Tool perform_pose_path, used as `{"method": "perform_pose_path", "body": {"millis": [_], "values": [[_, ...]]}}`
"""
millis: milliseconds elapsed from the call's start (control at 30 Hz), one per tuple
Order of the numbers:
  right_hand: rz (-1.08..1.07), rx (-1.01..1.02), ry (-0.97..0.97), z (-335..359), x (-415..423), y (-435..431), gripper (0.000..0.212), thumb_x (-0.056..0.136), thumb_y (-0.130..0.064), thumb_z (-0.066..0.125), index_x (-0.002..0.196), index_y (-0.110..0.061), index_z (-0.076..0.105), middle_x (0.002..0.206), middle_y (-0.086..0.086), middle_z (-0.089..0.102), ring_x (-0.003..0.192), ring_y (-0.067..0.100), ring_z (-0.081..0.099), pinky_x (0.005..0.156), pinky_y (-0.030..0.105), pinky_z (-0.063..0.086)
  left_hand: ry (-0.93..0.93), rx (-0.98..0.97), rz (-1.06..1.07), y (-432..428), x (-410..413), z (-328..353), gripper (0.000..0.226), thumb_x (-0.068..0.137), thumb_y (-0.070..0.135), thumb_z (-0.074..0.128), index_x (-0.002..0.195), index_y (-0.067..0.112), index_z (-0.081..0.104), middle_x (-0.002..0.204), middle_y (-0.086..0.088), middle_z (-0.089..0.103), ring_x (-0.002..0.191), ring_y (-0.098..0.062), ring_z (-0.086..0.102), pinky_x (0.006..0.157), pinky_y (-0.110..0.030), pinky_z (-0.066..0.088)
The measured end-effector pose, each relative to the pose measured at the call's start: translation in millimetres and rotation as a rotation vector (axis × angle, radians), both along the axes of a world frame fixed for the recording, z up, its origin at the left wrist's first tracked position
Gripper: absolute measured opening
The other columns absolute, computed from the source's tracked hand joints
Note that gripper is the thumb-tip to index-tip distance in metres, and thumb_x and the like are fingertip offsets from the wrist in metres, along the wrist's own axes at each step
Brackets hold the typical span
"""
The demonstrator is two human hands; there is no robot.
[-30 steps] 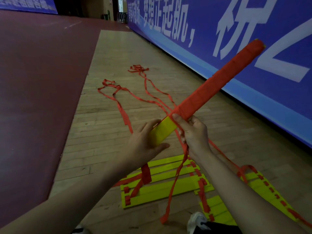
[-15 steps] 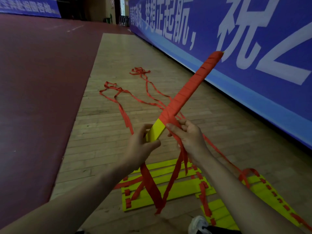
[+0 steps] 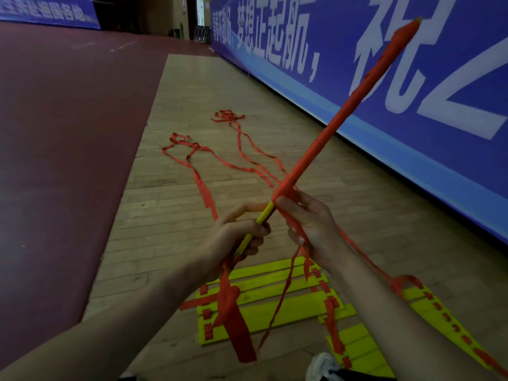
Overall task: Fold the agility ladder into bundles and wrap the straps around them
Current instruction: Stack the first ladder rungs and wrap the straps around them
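Observation:
A long bundle of ladder rungs (image 3: 343, 119), wound in red strap, slants up to the right, seen edge-on. Its bare yellow near end (image 3: 261, 220) sits in my left hand (image 3: 236, 243), which grips it. My right hand (image 3: 310, 226) pinches the red strap (image 3: 291, 224) against the bundle where the wrapping ends. A loose strap tail (image 3: 236, 325) hangs below my left hand. More red strap (image 3: 200, 182) trails away across the floor.
Flat stacks of yellow rungs (image 3: 275, 312) with red webbing lie on the wooden floor below my hands, another yellow rung stack (image 3: 434, 320) to the right. A blue banner wall (image 3: 412, 133) runs along the right. Dark red flooring (image 3: 55, 133) lies left. A white shoe (image 3: 321, 367) shows at the bottom.
The bundle has turned about its length, from showing its broad face to edge-on, and its far end has swung. The strap tail has shifted under my left hand.

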State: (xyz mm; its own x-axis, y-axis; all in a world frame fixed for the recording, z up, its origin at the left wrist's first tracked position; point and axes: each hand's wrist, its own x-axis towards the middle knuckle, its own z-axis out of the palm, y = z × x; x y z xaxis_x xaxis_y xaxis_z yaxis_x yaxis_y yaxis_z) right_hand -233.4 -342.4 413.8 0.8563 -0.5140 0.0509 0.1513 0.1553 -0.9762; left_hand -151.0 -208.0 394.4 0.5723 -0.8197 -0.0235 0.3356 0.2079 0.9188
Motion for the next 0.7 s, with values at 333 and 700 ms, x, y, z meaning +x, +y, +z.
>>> {"method": "perform_pose_path", "body": {"millis": [333,700], "values": [[-0.029,-0.082,-0.104,8,-7,4,0.013,0.073,-0.006,0.071,0.079,-0.009,0.060,0.050,-0.007,0.058,0.032,0.001,0.042,0.033,0.013,0.030,0.030,0.059,-0.330,3,4,8,0.040,0.065,0.012,0.056,0.105,0.006,0.054,0.084,-0.010,0.071,0.061,-0.020,0.065,0.051,-0.025,0.051],[-0.246,-0.024,-0.086,-8,4,-3,0.018,0.074,-0.011,0.078,0.089,-0.012,0.069,0.080,0.004,0.074,0.072,0.016,0.069,0.071,0.028,0.055,-0.604,0.271,0.058,5,5,-1,0.026,0.098,0.024,0.051,0.110,0.005,0.064,0.081,-0.017,0.066,0.073,-0.025,0.064,0.066,-0.034,0.050]]}}
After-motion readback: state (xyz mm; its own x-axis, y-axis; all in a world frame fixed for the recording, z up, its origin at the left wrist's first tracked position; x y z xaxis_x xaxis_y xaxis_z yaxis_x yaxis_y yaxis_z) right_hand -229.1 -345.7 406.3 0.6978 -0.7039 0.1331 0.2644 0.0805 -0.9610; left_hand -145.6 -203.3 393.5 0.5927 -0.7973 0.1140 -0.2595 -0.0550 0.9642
